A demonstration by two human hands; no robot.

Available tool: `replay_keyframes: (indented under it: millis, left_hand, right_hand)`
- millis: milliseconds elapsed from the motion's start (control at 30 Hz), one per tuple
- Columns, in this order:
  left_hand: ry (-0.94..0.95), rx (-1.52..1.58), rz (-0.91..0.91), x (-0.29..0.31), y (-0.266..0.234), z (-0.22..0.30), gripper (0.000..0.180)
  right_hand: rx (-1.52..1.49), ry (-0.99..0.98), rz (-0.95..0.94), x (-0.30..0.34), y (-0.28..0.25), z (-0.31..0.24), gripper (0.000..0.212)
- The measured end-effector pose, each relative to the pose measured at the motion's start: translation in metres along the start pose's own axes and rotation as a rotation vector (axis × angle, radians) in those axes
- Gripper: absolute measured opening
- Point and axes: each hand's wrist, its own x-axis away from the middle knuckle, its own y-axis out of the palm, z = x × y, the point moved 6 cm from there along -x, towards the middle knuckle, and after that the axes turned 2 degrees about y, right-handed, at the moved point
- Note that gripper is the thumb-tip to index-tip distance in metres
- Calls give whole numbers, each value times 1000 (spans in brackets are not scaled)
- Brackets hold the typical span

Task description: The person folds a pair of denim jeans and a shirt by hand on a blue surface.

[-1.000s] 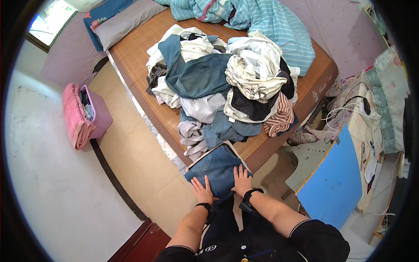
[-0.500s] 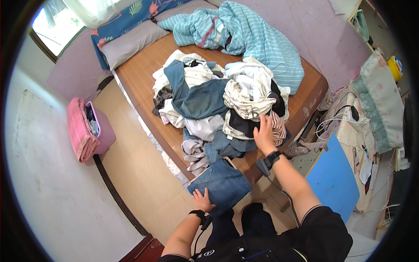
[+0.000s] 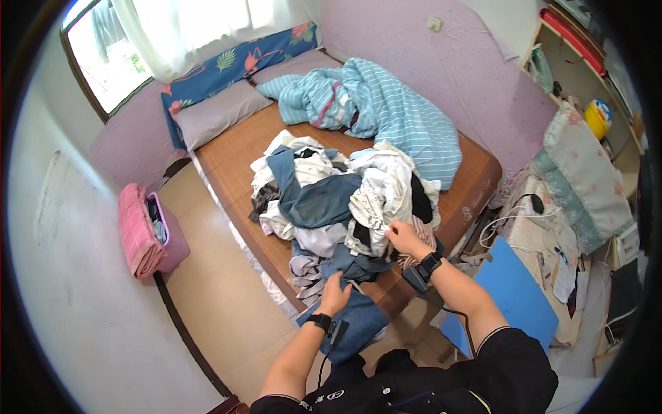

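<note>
Wide bed with a brown mat and brown sides [image 3: 224,162]: set across the middle of the room, reaching from the window end toward the wearer.
Light-blue quilt with thin white stripes [image 3: 414,131]: bunched along the right side of the bed, beyond the clothes.
Loose heap of white, black, grey and blue clothes [image 3: 321,240]: spread over the near half of the bed, tangled and overlapping.
Flat bright-blue board [image 3: 500,297]: tilted, to the right of the bed's near end.
Lavender plastic tub [image 3: 178,241]: on the floor left of the bed, filled with cloth.
Flat grey-mauve pillow [image 3: 227,114]: at the far left corner of the bed.
Folded pink blanket [image 3: 138,234]: draped over the left side of the tub.
Folded blue denim garment [image 3: 358,321]: at the near corner of the bed, just below the heap, partly under the left arm.
Crumpled white garment with dark print [image 3: 376,207]: on the right part of the heap.
Right hand [image 3: 407,240]: grasping the lower edge of the white garment between bent fingers.
Left hand [image 3: 334,295]: over the upper edge of the folded denim, close to the heap; cannot tell whether clenched on cloth or only resting.
</note>
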Motion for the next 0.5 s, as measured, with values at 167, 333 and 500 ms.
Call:
replay_keyframes:
  millis: [167, 333, 500]
  left_hand:
    - [140, 173, 0, -40, 7, 100, 83]
    - [397, 78, 28, -45, 11, 205, 76]
    - [371, 249, -297, -34, 45, 311, 23]
  right_hand:
    - [-329, -80, -195, 71, -75, -91, 14]
    - [-409, -330, -240, 162, -165, -145, 11]
    - [-569, -193, 192, 240, -284, -98, 13]
